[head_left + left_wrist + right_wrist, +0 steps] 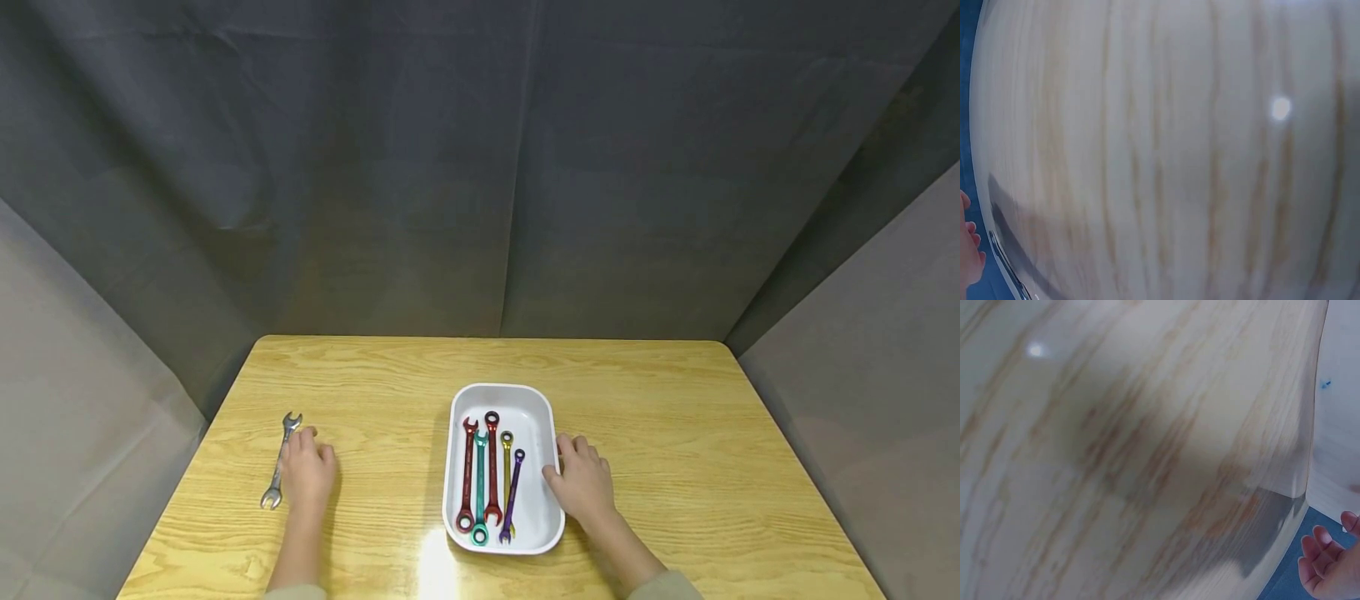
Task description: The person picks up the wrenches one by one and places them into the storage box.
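Observation:
On the left of the table lies a silver open-end wrench (281,461). Close beside it on the right is my left hand (309,468), fingers relaxed, overlapping the shaft's edge in the head view. The left wrist view catches that hand (969,247) at its left edge, with part of the silver wrench (1007,265) below. My right hand (583,479) is at the right side of a white tray (540,540), thumb and fingertips right at the rim. In the right wrist view, its fingers (1319,550) look loosely bent, with nothing between them.
Inside the tray lie two red wrenches (467,475) (492,467), a green wrench (481,487), a yellow wrench (507,471) and a purple wrench (513,496). The wooden table (390,433) is bordered by dark curtains (397,167) behind and lighter grey sides.

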The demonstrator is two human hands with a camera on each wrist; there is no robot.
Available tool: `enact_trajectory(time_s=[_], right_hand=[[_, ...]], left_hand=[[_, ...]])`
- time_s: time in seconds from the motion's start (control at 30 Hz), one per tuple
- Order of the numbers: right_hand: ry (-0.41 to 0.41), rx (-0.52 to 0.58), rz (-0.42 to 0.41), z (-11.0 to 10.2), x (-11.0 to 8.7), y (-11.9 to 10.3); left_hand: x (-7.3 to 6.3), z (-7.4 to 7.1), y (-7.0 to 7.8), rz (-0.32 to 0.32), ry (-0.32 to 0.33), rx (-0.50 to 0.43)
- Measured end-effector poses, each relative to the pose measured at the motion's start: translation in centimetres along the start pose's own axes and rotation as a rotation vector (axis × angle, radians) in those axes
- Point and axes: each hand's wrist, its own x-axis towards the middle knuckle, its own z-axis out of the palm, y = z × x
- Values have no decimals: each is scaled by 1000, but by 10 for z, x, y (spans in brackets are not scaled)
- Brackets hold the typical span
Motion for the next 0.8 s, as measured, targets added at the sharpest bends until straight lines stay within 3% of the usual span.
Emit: enact_trajectory(time_s=[0.4,0.8], right_hand=[[8,6,-1,0,0,-1],[10,5,-3,0,-1,-1]], left_hand=[[5,-4,-15,-27,72,58],[11,-13,-28,-111,-65,100]])
